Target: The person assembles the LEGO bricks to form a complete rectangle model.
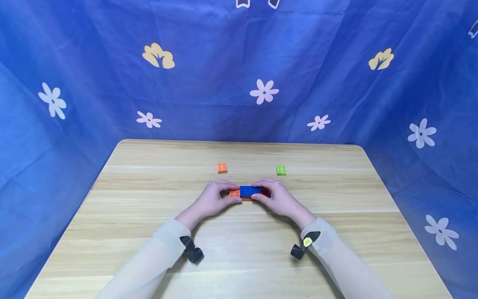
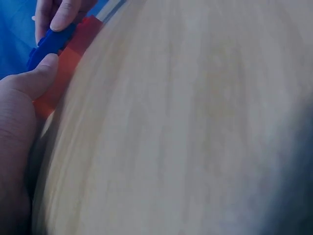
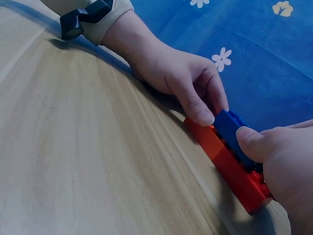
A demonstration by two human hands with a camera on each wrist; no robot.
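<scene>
A blue brick [image 1: 246, 191] lies on top of a lower row made of an orange brick [image 3: 204, 138] and a red brick [image 3: 240, 188]. The left hand [image 1: 213, 200] grips the orange end, thumb on the near side and fingers behind. From the other side the right hand [image 1: 278, 199] pinches the blue brick [image 3: 232, 132] between thumb and fingers, over the red end. In the left wrist view the blue brick [image 2: 49, 46] looks slightly tilted; whether it is pressed fully down I cannot tell. Fingers hide part of the far side.
Behind the hands, on the wooden table [image 1: 149, 174], stand a small orange brick [image 1: 222, 168] to the left and a small green brick [image 1: 281, 170] to the right. A blue curtain [image 1: 209, 83] with flowers surrounds the table's back and sides.
</scene>
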